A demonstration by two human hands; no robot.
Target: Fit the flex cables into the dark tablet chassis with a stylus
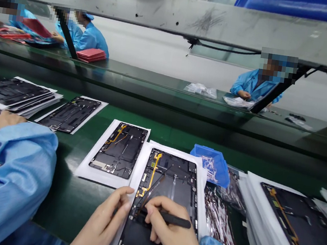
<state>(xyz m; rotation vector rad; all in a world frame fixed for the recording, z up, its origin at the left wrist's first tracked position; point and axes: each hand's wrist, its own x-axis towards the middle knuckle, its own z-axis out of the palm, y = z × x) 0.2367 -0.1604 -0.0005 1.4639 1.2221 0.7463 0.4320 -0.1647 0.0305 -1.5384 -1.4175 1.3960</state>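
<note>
One black tool (176, 221), tip hidden, sits pinched in the right hand (167, 236); left hand (102, 225) rests loose on the tablet (171, 176).

Left hand (102, 225) lies palm-down, fingers loosely extended, seemingly relaxed. Right hand (168, 230), blue-sleeved at the wrist, curls its fingers in a pen-style grip.
</note>
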